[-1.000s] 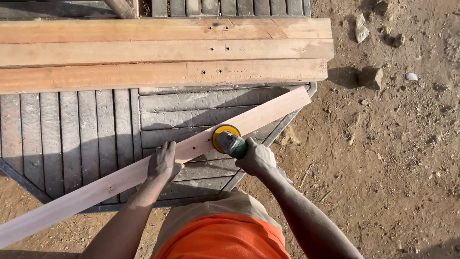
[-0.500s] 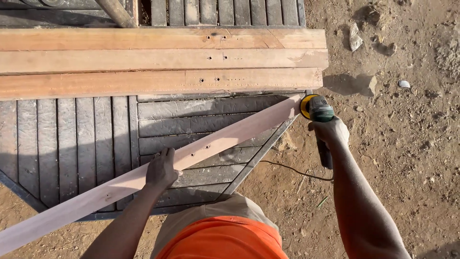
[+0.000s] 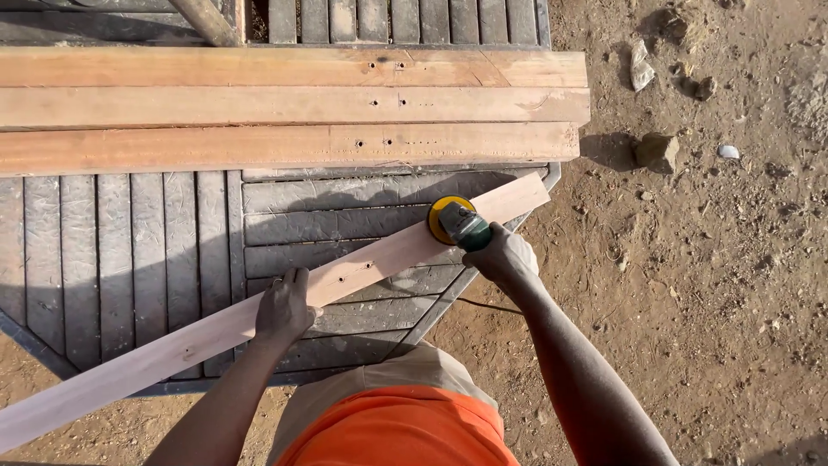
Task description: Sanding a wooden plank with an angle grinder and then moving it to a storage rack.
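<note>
A long pale wooden plank [image 3: 371,263] lies slantwise across a grey slatted table [image 3: 129,250]. My left hand [image 3: 285,306] presses down on the plank near its middle. My right hand [image 3: 504,255] grips a green power sander [image 3: 461,223] whose yellow disc [image 3: 438,216] rests on the plank toward its far right end. A thin cord [image 3: 483,304] runs below the tool.
Three broad reddish planks [image 3: 285,103] lie side by side along the far part of the table, each with small screw holes. Bare dirt ground [image 3: 707,285] with stones [image 3: 655,151] spreads to the right. The table's angled edge runs just under my right wrist.
The sander was at the plank's right tip half a second ago; it has now slid back left along the plank. My left hand stays put on the wood.
</note>
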